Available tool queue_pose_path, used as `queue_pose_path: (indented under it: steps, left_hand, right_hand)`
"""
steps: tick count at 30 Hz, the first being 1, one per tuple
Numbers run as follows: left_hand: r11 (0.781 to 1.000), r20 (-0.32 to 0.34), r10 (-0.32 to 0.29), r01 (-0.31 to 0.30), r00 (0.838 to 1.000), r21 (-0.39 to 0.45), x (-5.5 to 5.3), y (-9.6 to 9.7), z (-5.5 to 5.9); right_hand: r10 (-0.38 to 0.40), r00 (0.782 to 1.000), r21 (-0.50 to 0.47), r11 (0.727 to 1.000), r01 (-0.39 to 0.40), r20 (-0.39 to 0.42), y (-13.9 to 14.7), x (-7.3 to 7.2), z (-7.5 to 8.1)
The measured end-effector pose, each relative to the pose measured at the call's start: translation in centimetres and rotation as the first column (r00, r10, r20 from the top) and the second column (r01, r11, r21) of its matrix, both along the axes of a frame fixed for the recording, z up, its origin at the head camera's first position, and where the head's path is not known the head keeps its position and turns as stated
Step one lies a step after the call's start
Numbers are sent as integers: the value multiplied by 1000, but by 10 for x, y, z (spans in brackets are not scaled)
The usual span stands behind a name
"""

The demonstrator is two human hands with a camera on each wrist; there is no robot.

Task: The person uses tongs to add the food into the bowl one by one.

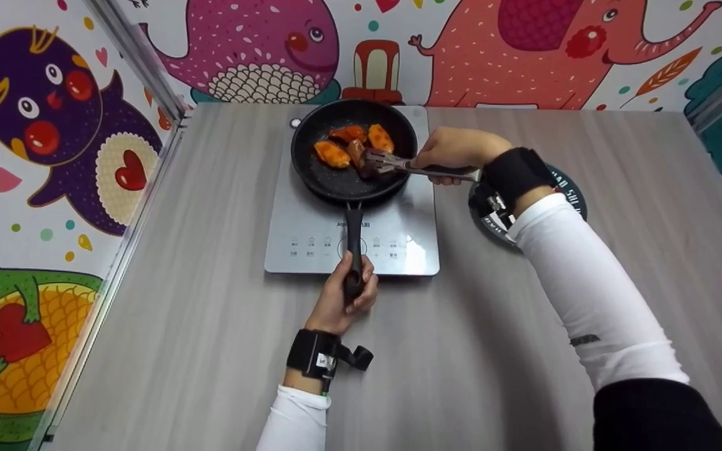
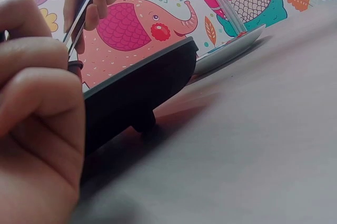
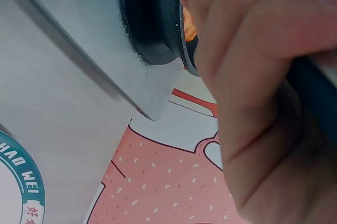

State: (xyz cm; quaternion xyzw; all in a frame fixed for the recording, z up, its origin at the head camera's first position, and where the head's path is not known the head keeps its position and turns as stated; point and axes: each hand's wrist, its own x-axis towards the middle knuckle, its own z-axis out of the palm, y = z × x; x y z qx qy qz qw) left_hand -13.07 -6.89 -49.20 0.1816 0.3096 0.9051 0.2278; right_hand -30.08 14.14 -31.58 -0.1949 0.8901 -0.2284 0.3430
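Pan (image 1: 339, 188), black, sits on a silver induction cooktop (image 1: 292, 219) on the table (image 1: 210, 250), handle (image 1: 354, 228) pointing to the near side. Left hand (image 1: 336, 307): we see the grip clamped round that handle, fingers wrapped. Right hand (image 1: 464, 149): grip clamped on metal tongs (image 1: 395, 164), which reach in over the pan's right rim. Tong tips are at a browned meat piece (image 1: 356, 152) near the middle of the pan; whether they pinch it, we cannot tell. We also log three orange glazed pieces in the pan: left piece (image 1: 332, 154), back piece (image 1: 347, 133), right piece (image 1: 380, 138). Round plate (image 1: 577, 194) lies right of the cooktop, apart from it, partly hidden by the right wrist in the head view; we read "HAO WEI" on its rim in the right wrist view. Cartoon elephant (image 1: 524, 69) on the wall behind.
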Motion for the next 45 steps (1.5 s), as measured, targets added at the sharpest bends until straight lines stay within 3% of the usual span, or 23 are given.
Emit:
queue_pose_path:
  steps: [16, 28, 34, 38, 40, 43, 45]
  left_hand:
    - [1000, -18, 2, -2, 1000, -9, -2, 1, 0]
    - [1000, -3, 1, -1, 1000, -5, -1, 1, -1]
    - [999, -20, 23, -24, 1000, -25, -1, 2, -1]
    - [999, -27, 32, -33, 999, -36, -1, 2, 0]
    - [999, -28, 34, -35, 999, -37, -1, 1, 0]
    - [999, -27, 29, -30, 999, -37, -1, 1, 0]
    - [999, -27, 27, -28, 999, -38, -1, 0, 0]
  right_hand:
    - [3, 999, 10, 1000, -3, 35, 10, 1, 4]
    - [-99, 995, 15, 995, 99, 19, 10, 8, 4]
    - [-163, 985, -72, 983, 167, 48, 21, 17, -3]
    - [-193, 981, -197, 961, 192, 14, 35, 25, -17]
    - [-215, 977, -281, 938, 204, -9, 42, 29, -25]
    - [-255, 967, -421, 879, 225, -14, 49, 38, -33]
    - [-284, 959, -514, 821, 248, 9, 51, 47, -37]
